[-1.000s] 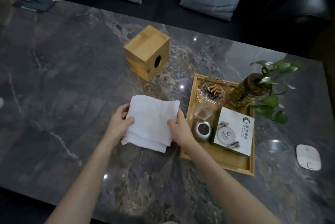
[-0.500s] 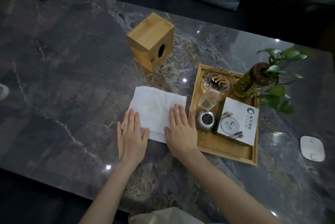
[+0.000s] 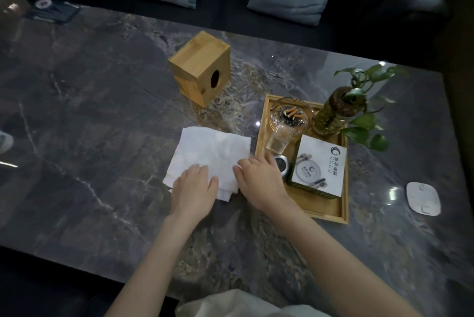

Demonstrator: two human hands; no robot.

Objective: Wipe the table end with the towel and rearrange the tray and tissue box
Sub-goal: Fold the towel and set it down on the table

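Note:
A folded white towel lies flat on the dark marble table, just left of the wooden tray. My left hand rests palm down on the towel's near edge. My right hand has its fingers curled onto the towel's near right corner, beside the tray's left rim. The wooden tissue box lies on its side beyond the towel, its oval hole facing right and towards me.
The tray holds a glass ashtray with butts, a small glass, a round tin and a white box. A plant in a glass vase stands at its far right. A white pad lies right.
The towel went from held up in both hands to flat on the table. My left hand slid onto it, and my right fingers curled at its corner.

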